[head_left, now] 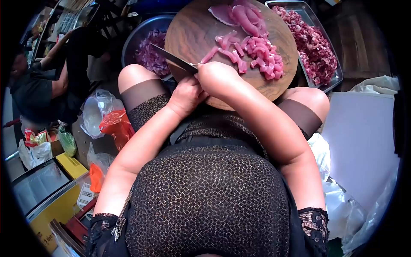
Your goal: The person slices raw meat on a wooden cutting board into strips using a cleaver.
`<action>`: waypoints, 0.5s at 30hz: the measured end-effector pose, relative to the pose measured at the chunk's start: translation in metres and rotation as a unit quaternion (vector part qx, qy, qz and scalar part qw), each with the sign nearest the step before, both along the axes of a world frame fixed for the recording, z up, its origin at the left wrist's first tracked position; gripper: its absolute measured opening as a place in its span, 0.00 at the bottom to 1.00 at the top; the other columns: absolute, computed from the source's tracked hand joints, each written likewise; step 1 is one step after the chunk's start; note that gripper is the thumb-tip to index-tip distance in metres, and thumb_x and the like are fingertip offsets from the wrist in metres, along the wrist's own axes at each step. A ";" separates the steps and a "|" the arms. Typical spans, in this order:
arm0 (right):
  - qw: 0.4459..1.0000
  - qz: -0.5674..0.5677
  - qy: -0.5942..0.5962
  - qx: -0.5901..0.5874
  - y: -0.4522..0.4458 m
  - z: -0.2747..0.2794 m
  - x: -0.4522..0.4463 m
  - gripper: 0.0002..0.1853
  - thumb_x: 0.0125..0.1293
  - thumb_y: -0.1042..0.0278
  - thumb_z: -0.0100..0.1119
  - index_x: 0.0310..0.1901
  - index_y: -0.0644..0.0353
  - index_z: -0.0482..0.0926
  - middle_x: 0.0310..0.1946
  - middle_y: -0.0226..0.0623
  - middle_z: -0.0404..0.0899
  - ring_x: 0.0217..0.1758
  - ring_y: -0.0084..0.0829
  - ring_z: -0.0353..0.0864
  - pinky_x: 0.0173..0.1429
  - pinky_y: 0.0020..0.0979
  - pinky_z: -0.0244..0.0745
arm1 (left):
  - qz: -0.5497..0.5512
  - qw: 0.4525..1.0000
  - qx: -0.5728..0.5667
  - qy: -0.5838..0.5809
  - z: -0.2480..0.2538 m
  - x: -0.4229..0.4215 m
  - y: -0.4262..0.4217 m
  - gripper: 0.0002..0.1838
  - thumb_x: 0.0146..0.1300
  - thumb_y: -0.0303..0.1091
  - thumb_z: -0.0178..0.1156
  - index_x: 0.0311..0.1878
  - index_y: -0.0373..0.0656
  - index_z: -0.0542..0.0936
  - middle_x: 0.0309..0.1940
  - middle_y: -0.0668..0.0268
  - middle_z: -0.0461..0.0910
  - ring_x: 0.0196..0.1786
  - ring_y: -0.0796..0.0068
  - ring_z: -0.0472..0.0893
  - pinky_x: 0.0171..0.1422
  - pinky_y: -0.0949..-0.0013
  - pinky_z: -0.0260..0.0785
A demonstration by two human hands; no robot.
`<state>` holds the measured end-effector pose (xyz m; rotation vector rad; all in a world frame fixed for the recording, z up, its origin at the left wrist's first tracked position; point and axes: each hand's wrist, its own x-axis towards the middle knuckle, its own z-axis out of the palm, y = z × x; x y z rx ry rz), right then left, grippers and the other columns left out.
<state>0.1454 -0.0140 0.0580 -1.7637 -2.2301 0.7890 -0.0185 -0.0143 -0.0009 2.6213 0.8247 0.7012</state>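
A knife (173, 58) points up and to the left over the left edge of a round wooden chopping board (188, 25). My right hand (216, 78) is closed at its near end; the wrist hides most of the handle and fingers. Just below, my left hand (187, 95) is curled against the right hand near the blade. What lies inside its fingers is hidden. On the board are cut pink meat strips (266, 58), with some loose strips nearer the knife. Larger meat slices (246, 17) lie at the far side.
A metal bowl (130, 47) with shredded meat stands left of the board. To the right, a metal tray (338, 77) holds minced meat (314, 49). Another person (51, 81) sits at the left. Plastic bags (117, 126) lie on the floor. A white board (359, 141) is at the right.
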 end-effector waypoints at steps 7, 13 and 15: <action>0.986 -0.163 -0.012 -0.041 -0.044 0.017 0.096 0.15 0.68 0.58 0.55 0.41 0.62 0.82 0.37 0.53 0.84 0.45 0.52 0.84 0.51 0.50 0.77 | 0.064 0.998 -0.013 0.028 -0.004 0.014 0.053 0.08 0.58 0.32 0.67 0.40 0.42 0.81 0.37 0.59 0.79 0.44 0.56 0.79 0.51 0.58 0.73; 0.912 -0.334 0.222 -0.090 -0.070 0.011 0.168 0.14 0.72 0.59 0.54 0.41 0.64 0.79 0.24 0.42 0.79 0.26 0.36 0.79 0.31 0.37 0.74 | -0.006 0.998 -0.038 -0.048 -0.007 0.113 0.105 0.16 0.58 0.19 0.55 0.48 0.43 0.82 0.48 0.57 0.83 0.54 0.55 0.80 0.63 0.60 0.71; 0.818 -0.408 0.377 -0.151 -0.068 0.005 0.178 0.14 0.74 0.60 0.54 0.40 0.64 0.78 0.19 0.33 0.74 0.16 0.24 0.72 0.21 0.27 0.69 | -0.059 0.993 0.015 -0.102 0.004 0.154 0.115 0.16 0.57 0.20 0.56 0.48 0.43 0.83 0.48 0.57 0.83 0.54 0.55 0.80 0.63 0.60 0.71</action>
